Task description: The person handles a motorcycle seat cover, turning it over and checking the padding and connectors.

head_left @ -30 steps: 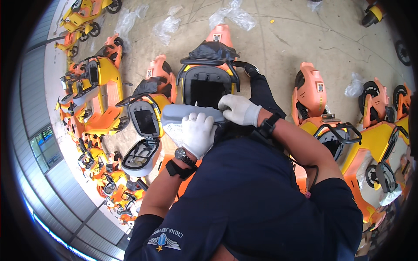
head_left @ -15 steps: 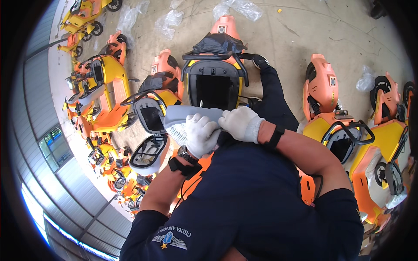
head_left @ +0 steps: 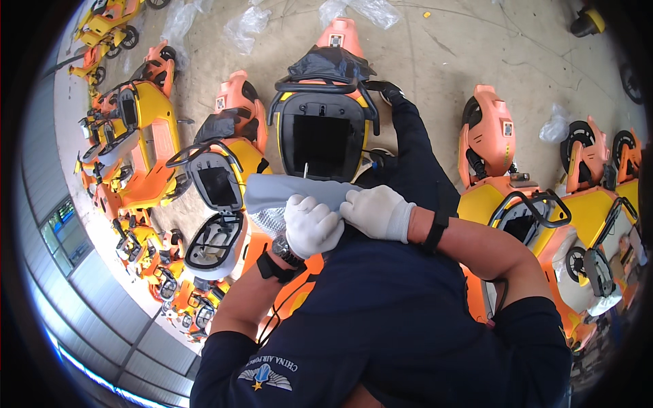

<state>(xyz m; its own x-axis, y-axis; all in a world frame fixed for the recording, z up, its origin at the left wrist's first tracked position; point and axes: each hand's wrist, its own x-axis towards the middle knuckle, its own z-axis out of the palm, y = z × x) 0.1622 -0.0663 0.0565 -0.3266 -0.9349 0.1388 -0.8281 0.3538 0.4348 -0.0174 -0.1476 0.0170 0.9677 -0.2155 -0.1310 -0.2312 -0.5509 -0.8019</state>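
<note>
Both my hands wear white work gloves. My left hand [head_left: 311,226] is closed on a see-through white dimpled wrap [head_left: 270,219] around a smooth grey padded piece [head_left: 286,191], which looks like a scooter seat. Close beside it, my right hand [head_left: 378,213] has its fingers pinched at the piece's right end; what lies under the fingertips is hidden. Just beyond the seat stands a yellow and orange scooter [head_left: 340,37] with its black storage compartment [head_left: 322,112] uncovered. A thin pale rod [head_left: 305,170] sticks up at the compartment's near edge.
An orange and yellow scooter [head_left: 241,146] with its seat raised stands close on the left. More scooters [head_left: 520,204] stand on the right, others in rows at far left. Crumpled clear plastic [head_left: 246,28] lies on the concrete floor. My leg [head_left: 422,146] is right of the middle scooter.
The view has shifted slightly, so the scooters sit further left. Both hands keep their grip; the grey seat's near side is pulled a little flatter and the pale rod shows more.
</note>
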